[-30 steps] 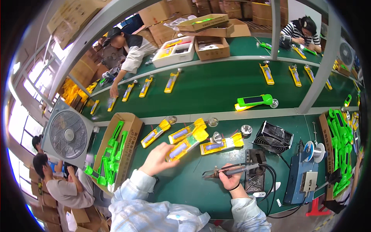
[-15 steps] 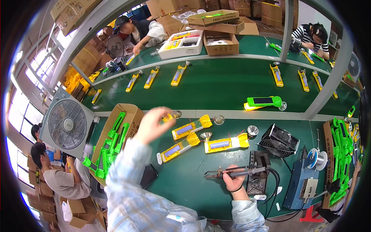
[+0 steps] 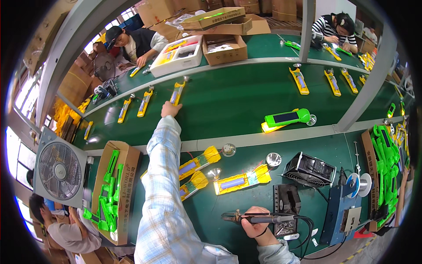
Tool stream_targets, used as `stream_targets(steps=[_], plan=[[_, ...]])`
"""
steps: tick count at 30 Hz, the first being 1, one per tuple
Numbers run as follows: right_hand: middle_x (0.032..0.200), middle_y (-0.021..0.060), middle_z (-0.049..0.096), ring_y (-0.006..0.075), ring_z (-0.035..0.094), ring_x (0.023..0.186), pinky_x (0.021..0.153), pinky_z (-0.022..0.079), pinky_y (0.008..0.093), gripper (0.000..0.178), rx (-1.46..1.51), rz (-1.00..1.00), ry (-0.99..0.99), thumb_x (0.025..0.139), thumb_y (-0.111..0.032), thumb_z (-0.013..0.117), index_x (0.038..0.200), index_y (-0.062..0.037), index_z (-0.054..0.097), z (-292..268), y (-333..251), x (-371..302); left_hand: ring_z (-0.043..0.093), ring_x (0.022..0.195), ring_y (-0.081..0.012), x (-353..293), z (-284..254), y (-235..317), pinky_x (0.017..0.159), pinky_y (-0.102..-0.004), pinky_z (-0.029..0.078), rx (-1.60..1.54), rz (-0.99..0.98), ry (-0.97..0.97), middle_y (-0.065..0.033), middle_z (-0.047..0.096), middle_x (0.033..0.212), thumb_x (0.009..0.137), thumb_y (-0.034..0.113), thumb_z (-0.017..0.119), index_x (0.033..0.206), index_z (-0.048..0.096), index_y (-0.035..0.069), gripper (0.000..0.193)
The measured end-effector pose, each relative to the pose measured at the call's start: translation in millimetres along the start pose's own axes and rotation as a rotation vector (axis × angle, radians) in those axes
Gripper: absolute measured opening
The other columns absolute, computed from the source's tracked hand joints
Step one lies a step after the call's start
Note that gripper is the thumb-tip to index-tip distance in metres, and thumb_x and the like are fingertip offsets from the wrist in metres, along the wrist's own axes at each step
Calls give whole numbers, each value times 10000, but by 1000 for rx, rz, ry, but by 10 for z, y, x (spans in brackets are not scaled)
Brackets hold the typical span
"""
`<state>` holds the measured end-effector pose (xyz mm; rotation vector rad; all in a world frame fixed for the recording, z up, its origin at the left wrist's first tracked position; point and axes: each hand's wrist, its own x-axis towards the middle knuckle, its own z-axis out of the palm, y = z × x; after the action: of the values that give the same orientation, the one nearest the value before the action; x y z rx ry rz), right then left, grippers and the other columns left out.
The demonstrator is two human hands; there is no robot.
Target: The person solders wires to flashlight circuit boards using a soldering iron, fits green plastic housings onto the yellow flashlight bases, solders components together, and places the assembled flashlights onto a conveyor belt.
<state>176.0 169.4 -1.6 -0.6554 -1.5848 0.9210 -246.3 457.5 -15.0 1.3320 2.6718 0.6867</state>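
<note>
Casing [image 3: 177, 94], yellow, on green belt [image 3: 228, 101], left hand [image 3: 170, 109] at its near end; finger closure cannot be told.
Sound practice: lift by the body, sparing its reflector [image 3: 186, 79]. Right hand [image 3: 255, 225] grasps soldering iron [image 3: 269, 218], well apart. Half a second earlier, left hand was above the workbench [image 3: 246, 200].

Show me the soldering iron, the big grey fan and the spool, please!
Soldering iron [image 3: 276, 218]: head view, on its grey handle.
Big grey fan [image 3: 60, 172]: head view, on the hub of its grille.
Spool [image 3: 364, 185]: head view, on its right-hand end disc.
</note>
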Motion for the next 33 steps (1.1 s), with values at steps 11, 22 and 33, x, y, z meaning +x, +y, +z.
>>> stream_targets(steps=[11,22,33], plan=[[587,101,548,219,537,481,462,427,286,93,68,-22,91,615,-29,598,693,-9,552,18,63,-76,599,779,-256,-540,-393,321,675,-338,463,308,81,-38,-140,613,841,546,507,608,851,621,32,563],[711,32,532,114,488,639,575,391,242,126,466,153,165,677,-60,573,777,8,537,73,-54,-135,289,455,-16,-2812,-2272,-259,421,-172,237,-866,-134,-664,49,438,627,751,276,559,887,584,33,280],[822,94,514,180,504,736,655,429,283,216,1150,-39,339,790,-149,436,952,-10,471,-439,-1137,-213,480,827,-141,-4631,-2002,-594,705,-267,399,-748,345,-941,-78,543,913,770,339,555,1010,538,-5,420]])
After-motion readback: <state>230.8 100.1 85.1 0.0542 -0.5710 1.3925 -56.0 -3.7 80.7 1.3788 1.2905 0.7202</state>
